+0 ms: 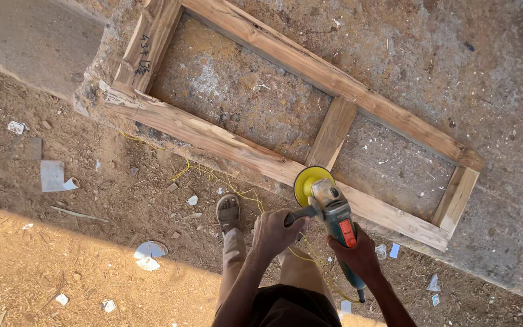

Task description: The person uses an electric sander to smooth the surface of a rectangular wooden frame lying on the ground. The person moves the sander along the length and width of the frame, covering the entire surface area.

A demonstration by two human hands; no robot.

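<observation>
- Angle grinder (334, 215): gripped two-handed for control, its yellow sanding disc (307, 181) set against the near rail of the wooden frame (261, 158).
- Left hand (275, 233): fingers clenched around the side handle.
- Right hand (356, 254): fingers clenched around the body.
- Frame: laid flat on a concrete slab (491, 91), so that its face is exposed.

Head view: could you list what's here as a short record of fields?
Left hand: grips the grinder's side handle
Right hand: grips the grinder's body
Grinder: yellow disc on the frame's near rail
Frame: wooden, with one crossbar, lying flat on a concrete slab
Cord: yellow, trailing over the dirt
Foot: in a sandal, beside the slab
Ground: dirt with scattered scraps
</observation>
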